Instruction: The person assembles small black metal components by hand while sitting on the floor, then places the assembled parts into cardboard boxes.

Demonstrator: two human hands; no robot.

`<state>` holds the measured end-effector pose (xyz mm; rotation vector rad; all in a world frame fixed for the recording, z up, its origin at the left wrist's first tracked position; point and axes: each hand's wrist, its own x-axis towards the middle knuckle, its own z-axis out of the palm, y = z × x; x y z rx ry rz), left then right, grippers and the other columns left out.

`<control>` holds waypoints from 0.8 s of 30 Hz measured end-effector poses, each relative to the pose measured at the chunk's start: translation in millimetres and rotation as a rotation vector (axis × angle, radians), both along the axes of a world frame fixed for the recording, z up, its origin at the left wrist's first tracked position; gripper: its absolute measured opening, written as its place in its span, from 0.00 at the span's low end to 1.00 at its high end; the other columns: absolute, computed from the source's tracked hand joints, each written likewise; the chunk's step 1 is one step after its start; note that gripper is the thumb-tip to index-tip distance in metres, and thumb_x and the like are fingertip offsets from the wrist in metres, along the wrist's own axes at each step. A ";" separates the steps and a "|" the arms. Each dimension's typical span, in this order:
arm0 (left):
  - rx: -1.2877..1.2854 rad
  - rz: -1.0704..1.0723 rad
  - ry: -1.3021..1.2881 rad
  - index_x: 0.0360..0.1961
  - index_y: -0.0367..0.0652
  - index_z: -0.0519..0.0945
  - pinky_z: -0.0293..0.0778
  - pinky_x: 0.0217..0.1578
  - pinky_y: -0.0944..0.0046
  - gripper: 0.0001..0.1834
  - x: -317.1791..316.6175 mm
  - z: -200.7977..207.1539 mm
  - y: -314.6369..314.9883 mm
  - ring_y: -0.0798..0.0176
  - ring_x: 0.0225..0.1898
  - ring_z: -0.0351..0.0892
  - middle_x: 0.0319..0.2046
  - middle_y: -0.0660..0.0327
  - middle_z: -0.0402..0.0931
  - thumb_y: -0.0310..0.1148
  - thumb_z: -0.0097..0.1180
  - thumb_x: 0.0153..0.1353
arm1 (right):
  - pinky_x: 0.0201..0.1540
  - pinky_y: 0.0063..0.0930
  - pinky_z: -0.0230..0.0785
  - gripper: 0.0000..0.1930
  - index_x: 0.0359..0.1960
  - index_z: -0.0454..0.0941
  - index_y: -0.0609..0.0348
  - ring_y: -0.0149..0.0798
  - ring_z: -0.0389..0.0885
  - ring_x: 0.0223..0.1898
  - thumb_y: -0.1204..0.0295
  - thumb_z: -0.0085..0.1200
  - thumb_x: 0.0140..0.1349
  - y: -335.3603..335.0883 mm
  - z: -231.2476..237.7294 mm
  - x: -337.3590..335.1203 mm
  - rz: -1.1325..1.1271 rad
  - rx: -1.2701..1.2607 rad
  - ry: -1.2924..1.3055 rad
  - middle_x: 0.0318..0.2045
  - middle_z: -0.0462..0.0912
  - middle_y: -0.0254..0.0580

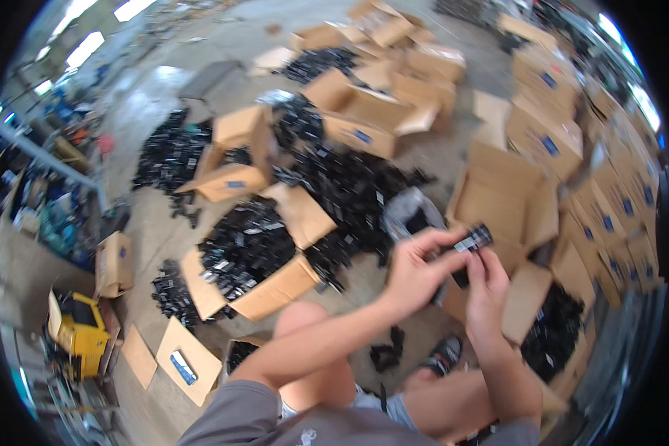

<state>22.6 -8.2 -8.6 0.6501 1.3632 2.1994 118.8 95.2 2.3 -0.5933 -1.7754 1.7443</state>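
Both hands meet in front of me at the right of centre. My left hand pinches a small black rectangular part with a light label, thumb and fingers on its left end. My right hand grips the same part from below, fingers curled up around it. The part hangs above an open empty cardboard box. My bare knees and a sandalled foot show below the hands.
Heaps of small black parts cover the concrete floor. An open box full of them lies to my left. Several cardboard boxes are stacked at the right and far back. A yellow machine stands at the far left.
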 end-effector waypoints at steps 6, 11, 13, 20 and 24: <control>-0.014 0.085 -0.072 0.53 0.35 0.84 0.73 0.39 0.77 0.18 -1.4 -7.2 1.2 0.80 0.36 0.77 0.39 0.66 0.85 0.20 0.69 0.61 | 0.55 0.26 0.71 0.10 0.51 0.77 0.65 0.27 0.78 0.49 0.72 0.54 0.74 4.9 -24.8 -6.0 0.076 -0.040 0.137 0.46 0.82 0.36; -0.043 0.031 -0.072 0.53 0.37 0.84 0.75 0.50 0.71 0.18 3.5 -5.0 5.1 0.75 0.45 0.80 0.45 0.61 0.85 0.19 0.67 0.61 | 0.54 0.24 0.71 0.13 0.52 0.77 0.65 0.24 0.77 0.49 0.67 0.54 0.76 14.3 -21.5 5.0 0.050 -0.077 -0.009 0.48 0.82 0.36; -0.038 0.035 -0.066 0.53 0.36 0.84 0.74 0.43 0.74 0.18 2.6 -4.5 5.7 0.77 0.40 0.78 0.42 0.64 0.85 0.20 0.69 0.61 | 0.54 0.23 0.71 0.14 0.53 0.77 0.65 0.24 0.78 0.48 0.66 0.53 0.76 15.2 -20.0 1.4 0.021 -0.151 0.066 0.48 0.82 0.36; -0.104 -0.069 -0.042 0.52 0.36 0.85 0.73 0.37 0.77 0.17 -4.0 -4.2 2.4 0.81 0.35 0.76 0.36 0.68 0.84 0.21 0.70 0.61 | 0.56 0.23 0.73 0.19 0.60 0.75 0.66 0.25 0.80 0.50 0.71 0.60 0.72 37.0 -2.4 1.1 0.166 -0.183 0.103 0.49 0.84 0.37; -0.255 -0.167 0.009 0.58 0.36 0.81 0.74 0.39 0.76 0.24 -9.3 -2.7 3.2 0.79 0.37 0.77 0.38 0.68 0.84 0.24 0.71 0.60 | 0.54 0.23 0.76 0.20 0.59 0.76 0.69 0.26 0.82 0.47 0.71 0.61 0.70 44.7 -3.4 4.8 0.178 -0.282 0.061 0.46 0.85 0.39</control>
